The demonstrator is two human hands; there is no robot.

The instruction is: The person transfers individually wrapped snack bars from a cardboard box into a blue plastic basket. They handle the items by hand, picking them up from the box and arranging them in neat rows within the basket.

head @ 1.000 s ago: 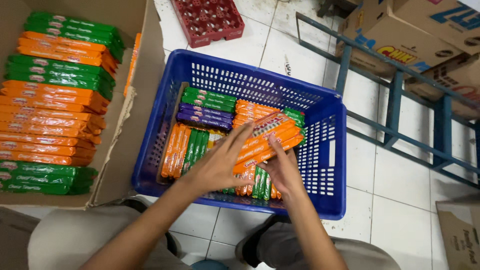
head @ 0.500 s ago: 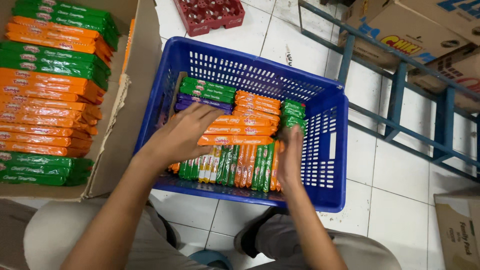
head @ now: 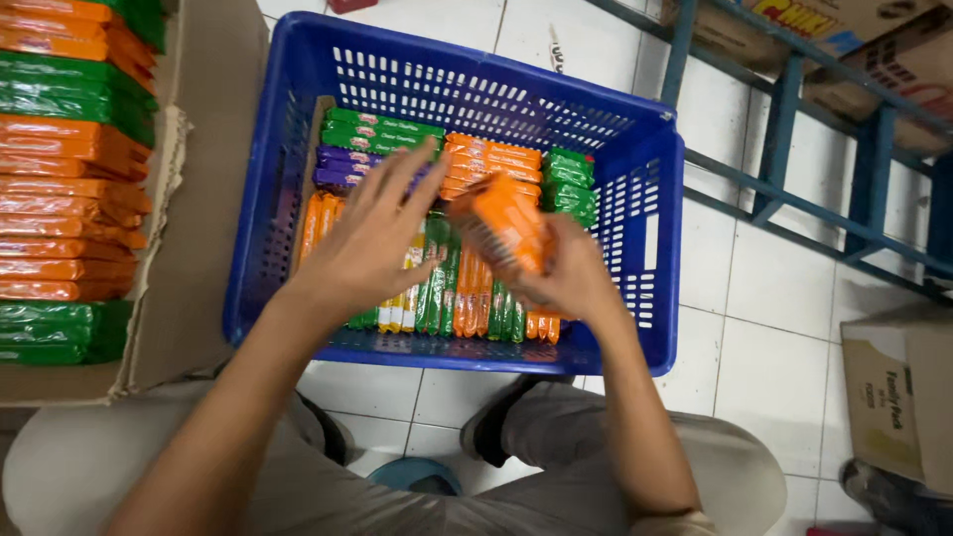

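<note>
Hands (head: 571,283) tilt orange packets (head: 501,223) diagonally.

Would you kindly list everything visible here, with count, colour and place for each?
crate: one, blue plastic, centre, on the floor.
packets in crate: many, orange, green, purple, a few yellowish, in rows.
held packets: a few, orange, above the crate, blurred.
carton: one, brown, left.
packets in carton: many, orange and green, stacked.
rack: one, blue metal, right.
boxes on rack: at least two, brown, top right.
small box: one, brown, right edge.
floor: white tiles.
left hand: open, over the crate.
right hand: grips the held packets.
</note>
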